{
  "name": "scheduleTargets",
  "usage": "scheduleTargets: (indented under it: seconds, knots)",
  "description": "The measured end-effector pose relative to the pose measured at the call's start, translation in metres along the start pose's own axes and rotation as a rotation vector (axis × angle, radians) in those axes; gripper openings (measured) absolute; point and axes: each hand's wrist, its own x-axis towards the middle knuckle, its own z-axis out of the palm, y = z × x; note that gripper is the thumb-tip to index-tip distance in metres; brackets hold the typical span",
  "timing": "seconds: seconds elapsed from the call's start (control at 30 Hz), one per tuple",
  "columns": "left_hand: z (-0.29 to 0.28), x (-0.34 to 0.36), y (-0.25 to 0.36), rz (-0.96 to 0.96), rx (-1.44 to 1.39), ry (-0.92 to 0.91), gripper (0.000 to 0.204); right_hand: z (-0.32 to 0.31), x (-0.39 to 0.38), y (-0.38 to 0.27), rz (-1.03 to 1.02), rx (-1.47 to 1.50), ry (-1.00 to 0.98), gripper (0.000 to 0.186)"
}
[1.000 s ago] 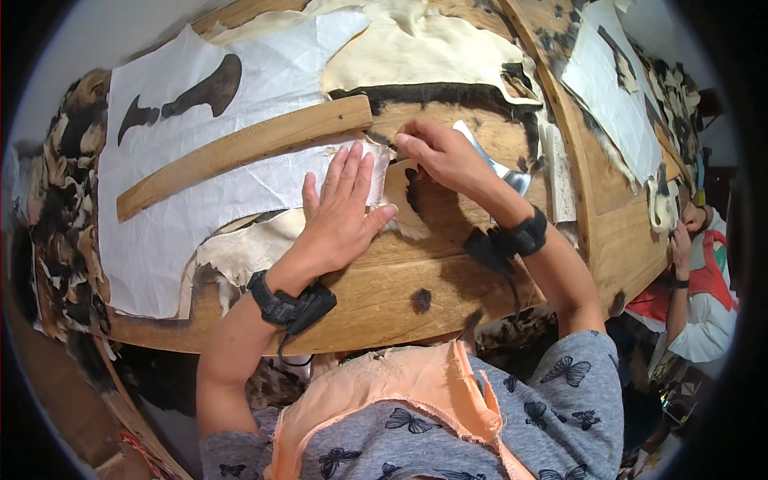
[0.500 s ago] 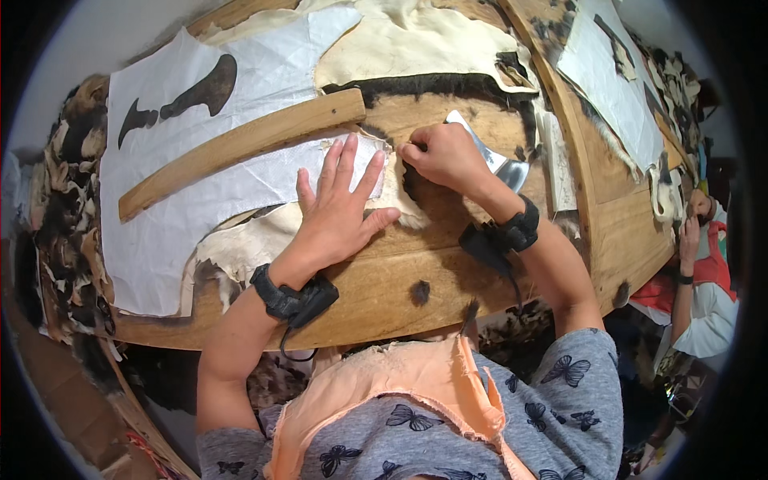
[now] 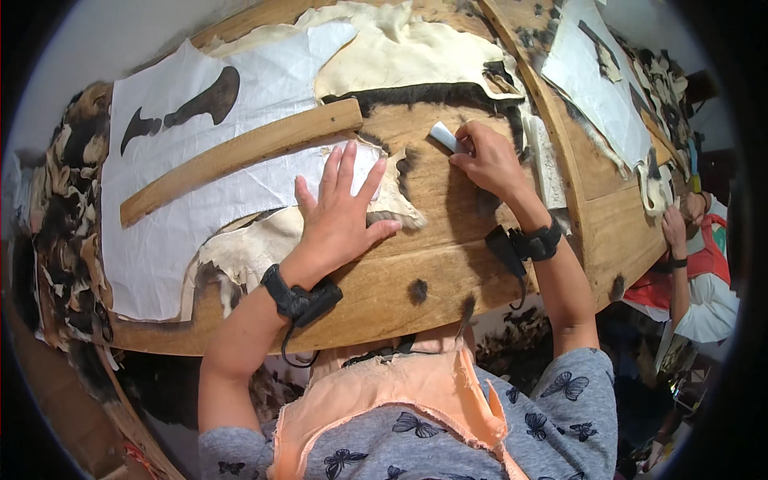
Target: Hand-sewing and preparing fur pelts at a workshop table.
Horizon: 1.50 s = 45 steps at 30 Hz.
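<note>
My left hand [image 3: 340, 208] rests with fingers spread on a white pattern sheet [image 3: 160, 248] and the edge of a cream hide [image 3: 244, 240] beneath it. Above my fingers a curved wooden strip [image 3: 232, 160] lies across the sheet, and two dark cut shapes [image 3: 204, 100] lie farther up. My right hand [image 3: 488, 160] has its fingers closed round a smooth, pale metal blade tool [image 3: 442, 136], mostly hidden by the hand, over bare wood right of a small furred hide flap [image 3: 404, 204].
A larger cream hide [image 3: 400, 52] lies at the back. Fur scraps [image 3: 60, 208] pile at the left. A raised wooden batten [image 3: 560, 152] divides the table [image 3: 416, 280] from another sheet [image 3: 592, 96]. A co-worker [image 3: 692, 284] is at work on the far right.
My right hand has left the flap's edge, moved right and taken hold of the metal tool that lay beside it. My left hand stays spread on the sheet.
</note>
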Motion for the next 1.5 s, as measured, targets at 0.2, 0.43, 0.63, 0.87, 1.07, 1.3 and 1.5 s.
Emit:
scheduleTargets:
  seconds: [0.2,0.43,0.63,0.87,1.07,1.3,1.5]
  knots:
    - [-0.005,0.001,-0.004,0.086,-0.005,-0.001,0.083,-0.014,-0.016,-0.024,-0.111,0.030,0.112,0.020]
    - [-0.045,-0.023,0.001,0.377,-0.430,0.333,0.069,-0.027,-0.046,-0.080,-0.699,0.093,0.369,0.023]
    - [-0.036,-0.036,0.010,0.532,-0.898,0.036,0.045,-0.019,-0.079,-0.122,-0.938,0.282,0.195,0.033]
    - [-0.058,-0.001,-0.035,0.219,-1.165,-0.009,0.019,-0.002,-0.056,-0.087,-0.501,0.299,0.244,0.013]
    - [-0.031,0.017,-0.033,0.211,-1.297,-0.213,0.026,0.033,-0.046,-0.063,-0.467,0.211,0.124,0.009]
    - [-0.033,0.026,-0.031,0.154,-1.038,-0.332,0.026,0.050,-0.048,-0.051,-0.664,-0.103,0.144,0.009]
    - [-0.026,0.028,-0.031,0.322,-0.916,-0.174,0.025,0.050,-0.051,-0.052,-0.842,-0.364,0.143,0.009]
